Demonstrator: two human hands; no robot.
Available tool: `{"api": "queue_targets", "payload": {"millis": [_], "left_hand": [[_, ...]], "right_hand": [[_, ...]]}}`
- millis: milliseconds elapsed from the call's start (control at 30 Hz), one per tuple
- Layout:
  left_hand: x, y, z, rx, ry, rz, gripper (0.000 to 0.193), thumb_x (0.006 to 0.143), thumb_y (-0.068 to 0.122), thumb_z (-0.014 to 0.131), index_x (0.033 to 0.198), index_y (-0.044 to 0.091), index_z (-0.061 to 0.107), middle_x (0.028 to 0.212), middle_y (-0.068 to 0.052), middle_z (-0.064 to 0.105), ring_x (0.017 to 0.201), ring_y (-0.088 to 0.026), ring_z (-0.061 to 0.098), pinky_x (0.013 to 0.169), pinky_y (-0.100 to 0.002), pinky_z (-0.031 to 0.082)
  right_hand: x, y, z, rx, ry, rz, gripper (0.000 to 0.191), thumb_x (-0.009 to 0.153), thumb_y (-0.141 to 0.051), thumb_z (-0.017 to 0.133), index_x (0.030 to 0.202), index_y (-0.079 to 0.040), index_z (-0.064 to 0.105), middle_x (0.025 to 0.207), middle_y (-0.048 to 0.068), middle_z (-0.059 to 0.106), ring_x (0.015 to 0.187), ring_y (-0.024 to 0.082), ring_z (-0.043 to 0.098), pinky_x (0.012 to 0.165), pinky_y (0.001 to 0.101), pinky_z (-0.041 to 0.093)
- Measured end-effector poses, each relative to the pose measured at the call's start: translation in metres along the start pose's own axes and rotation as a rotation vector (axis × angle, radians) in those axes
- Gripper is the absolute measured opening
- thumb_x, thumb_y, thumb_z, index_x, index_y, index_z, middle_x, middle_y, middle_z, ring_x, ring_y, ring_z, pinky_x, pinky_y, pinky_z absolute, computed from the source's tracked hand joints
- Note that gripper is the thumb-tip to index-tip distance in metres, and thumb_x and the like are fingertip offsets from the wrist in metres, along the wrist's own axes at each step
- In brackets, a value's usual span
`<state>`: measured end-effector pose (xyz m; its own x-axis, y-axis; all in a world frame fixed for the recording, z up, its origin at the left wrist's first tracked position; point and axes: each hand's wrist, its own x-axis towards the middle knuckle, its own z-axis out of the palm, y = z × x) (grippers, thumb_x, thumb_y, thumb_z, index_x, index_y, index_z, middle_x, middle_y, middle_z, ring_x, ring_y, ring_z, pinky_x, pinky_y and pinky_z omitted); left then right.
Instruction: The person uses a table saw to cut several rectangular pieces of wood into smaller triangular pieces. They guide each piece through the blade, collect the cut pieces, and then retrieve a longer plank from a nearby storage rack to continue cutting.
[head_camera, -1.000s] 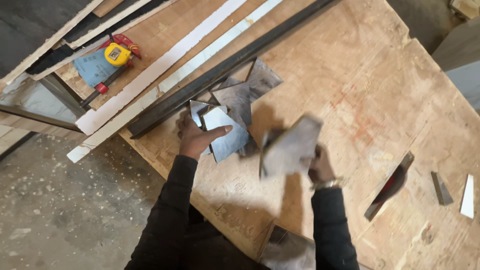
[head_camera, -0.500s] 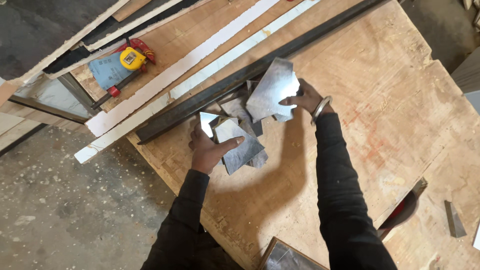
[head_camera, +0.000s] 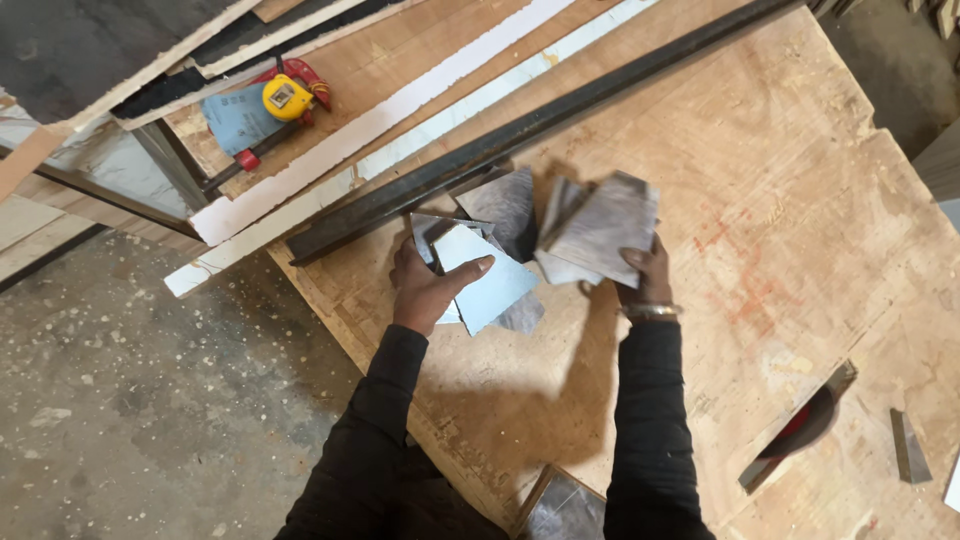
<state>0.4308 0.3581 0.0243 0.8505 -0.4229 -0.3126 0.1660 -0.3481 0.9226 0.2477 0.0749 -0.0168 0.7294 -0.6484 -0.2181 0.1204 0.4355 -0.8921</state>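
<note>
- Offcuts of grey laminate (head_camera: 505, 215) sit in a loose heap at the centre of the frame, on the plywood bench (head_camera: 780, 230), just below the long dark metal bar (head_camera: 540, 125) that runs diagonally from upper right to centre left.
- Right hand (head_camera: 645, 275) holds a marbled grey panel (head_camera: 605, 228) lifted above the heap, fingers closed around its lower edge, thumb hidden behind it.
- Left hand (head_camera: 425, 290) pins a pale blue-grey piece (head_camera: 485, 285) at the heap's lower left, thumb across its face, fingers curled under it.
- To do this well, I judge I should keep the raised panel flat and clear of the sharp corners below, and steady the heap so nothing slides.
- Further out: a saw blade (head_camera: 805, 425) shows in its slot at lower right, and a yellow tape measure (head_camera: 288, 98) lies upper left beside white strips (head_camera: 370, 130).
</note>
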Motion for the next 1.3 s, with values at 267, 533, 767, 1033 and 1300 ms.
{"api": "queue_targets", "payload": {"millis": [267, 533, 767, 1033, 1300], "left_hand": [[0.001, -0.003, 0.002, -0.174, 0.018, -0.026, 0.078, 0.063, 0.037, 0.094, 0.123, 0.000, 0.060, 0.121, -0.017, 0.061, 0.110, -0.028, 0.067, 0.093, -0.043, 0.060], [-0.002, -0.016, 0.006, -0.132, 0.104, -0.025, 0.098, 0.070, 0.026, 0.092, 0.142, -0.009, 0.034, 0.133, -0.024, 0.062, 0.119, -0.032, 0.066, 0.102, -0.036, 0.053], [-0.030, -0.035, 0.009, -0.316, 0.107, -0.103, 0.118, 0.072, 0.025, 0.092, 0.150, -0.010, 0.010, 0.147, -0.031, 0.042, 0.130, -0.035, 0.055, 0.104, -0.039, 0.054], [-0.074, -0.076, -0.018, -0.295, 0.157, 0.020, 0.124, 0.075, 0.003, 0.085, 0.154, -0.001, -0.009, 0.158, -0.024, 0.020, 0.134, -0.030, 0.048, 0.097, -0.040, 0.053], [-0.079, -0.072, -0.042, -0.402, 0.157, 0.220, 0.113, 0.074, -0.001, 0.088, 0.159, 0.003, 0.014, 0.151, -0.020, 0.043, 0.132, -0.028, 0.054, 0.102, -0.040, 0.058]], "right_hand": [[0.014, 0.007, 0.006, 0.332, -0.071, 0.119, 0.077, 0.075, -0.029, 0.077, 0.142, -0.003, 0.048, 0.132, 0.014, 0.059, 0.125, 0.036, 0.060, 0.113, 0.0562, 0.049], [0.065, 0.016, 0.067, -0.256, -0.396, 0.365, 0.093, 0.078, -0.035, 0.073, 0.162, -0.011, 0.042, 0.140, 0.016, 0.053, 0.127, 0.032, 0.050, 0.103, 0.0549, 0.044], [0.014, 0.014, 0.105, -0.395, -0.202, 0.423, 0.109, 0.055, -0.039, 0.069, 0.158, -0.021, 0.038, 0.144, 0.006, 0.057, 0.133, 0.028, 0.052, 0.098, 0.0507, 0.049], [-0.031, 0.061, 0.123, -0.296, -0.462, 0.216, 0.102, 0.068, -0.033, 0.073, 0.157, -0.001, 0.036, 0.142, 0.015, 0.058, 0.128, 0.026, 0.057, 0.105, 0.0381, 0.049], [-0.041, 0.078, 0.131, -0.185, -0.474, 0.295, 0.091, 0.073, -0.030, 0.071, 0.152, 0.005, 0.041, 0.135, 0.017, 0.061, 0.118, 0.027, 0.063, 0.099, 0.0379, 0.053]]}}
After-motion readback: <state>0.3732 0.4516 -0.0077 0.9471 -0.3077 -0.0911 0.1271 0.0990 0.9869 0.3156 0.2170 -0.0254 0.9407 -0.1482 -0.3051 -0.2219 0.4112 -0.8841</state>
